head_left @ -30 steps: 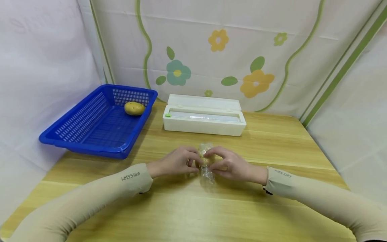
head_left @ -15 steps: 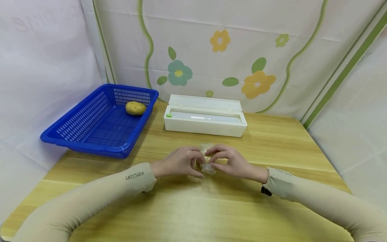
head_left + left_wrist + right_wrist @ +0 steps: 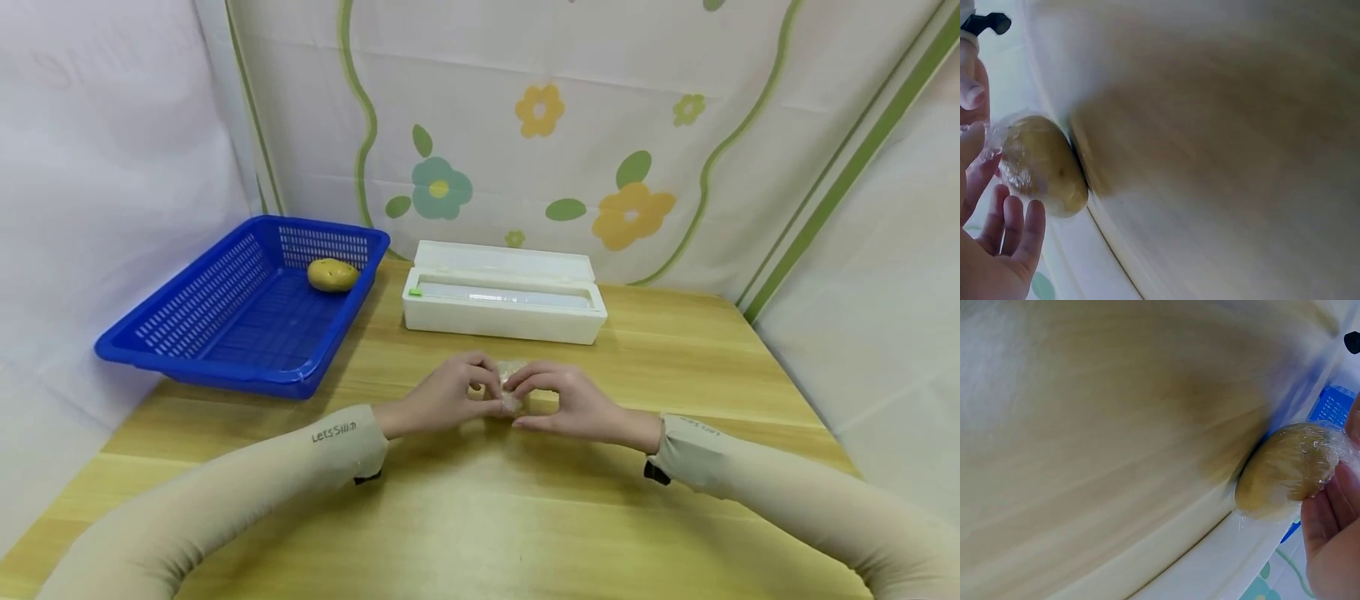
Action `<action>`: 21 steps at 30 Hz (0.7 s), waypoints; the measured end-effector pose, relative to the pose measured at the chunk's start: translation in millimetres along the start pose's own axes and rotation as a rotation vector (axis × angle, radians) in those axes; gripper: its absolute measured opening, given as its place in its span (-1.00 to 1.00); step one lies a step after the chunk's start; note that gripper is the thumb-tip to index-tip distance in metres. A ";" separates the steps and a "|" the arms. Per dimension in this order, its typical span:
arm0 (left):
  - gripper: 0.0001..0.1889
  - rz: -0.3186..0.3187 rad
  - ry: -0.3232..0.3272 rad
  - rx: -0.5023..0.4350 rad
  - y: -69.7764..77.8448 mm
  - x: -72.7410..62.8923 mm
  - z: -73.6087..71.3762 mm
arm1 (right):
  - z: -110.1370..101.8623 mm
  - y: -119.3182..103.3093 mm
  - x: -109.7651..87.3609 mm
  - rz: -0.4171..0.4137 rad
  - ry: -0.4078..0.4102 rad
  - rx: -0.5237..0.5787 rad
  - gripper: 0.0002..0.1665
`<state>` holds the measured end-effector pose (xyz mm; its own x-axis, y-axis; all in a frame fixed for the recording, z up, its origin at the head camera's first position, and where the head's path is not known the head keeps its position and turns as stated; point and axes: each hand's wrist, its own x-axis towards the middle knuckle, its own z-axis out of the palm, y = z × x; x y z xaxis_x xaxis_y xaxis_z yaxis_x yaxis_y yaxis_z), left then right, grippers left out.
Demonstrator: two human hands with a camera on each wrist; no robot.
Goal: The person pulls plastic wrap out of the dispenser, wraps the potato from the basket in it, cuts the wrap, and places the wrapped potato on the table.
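A wrapped potato [image 3: 1282,472] sits on the wooden table [image 3: 487,525] between the person's two hands, with clear, crinkled plastic wrap [image 3: 1019,172] around it. The left hand [image 3: 450,396] pinches the gathered wrap between thumb and forefinger, while its other fingers spread loosely beside the potato in the left wrist view. The right hand [image 3: 576,404] has its fingers bent against the wrapped potato from the other side, its thumb standing apart from the forefinger; whether it grips the wrap or only touches it, I cannot tell. Beyond the hands stands a long white box [image 3: 502,325], its lid [image 3: 502,260] raised at the back and a small green tab [image 3: 415,292] at its left end. To the left, a blue basket [image 3: 225,371] holds a second potato [image 3: 332,275] near its far right corner. A flowered curtain [image 3: 480,50] hangs behind everything.
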<state>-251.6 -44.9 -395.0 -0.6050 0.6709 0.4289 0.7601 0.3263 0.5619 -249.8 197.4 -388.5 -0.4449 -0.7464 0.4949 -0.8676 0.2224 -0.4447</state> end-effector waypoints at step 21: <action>-0.65 -0.211 0.026 -0.066 -5.6 11.2 -1.6 | -5.6 -0.6 18.3 0.696 0.095 0.112 -0.04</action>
<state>-262.9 -40.2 -392.2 -0.7556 0.5747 0.3143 0.5994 0.4132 0.6856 -258.7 187.2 -375.1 -0.9094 -0.3952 0.1292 -0.3494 0.5581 -0.7526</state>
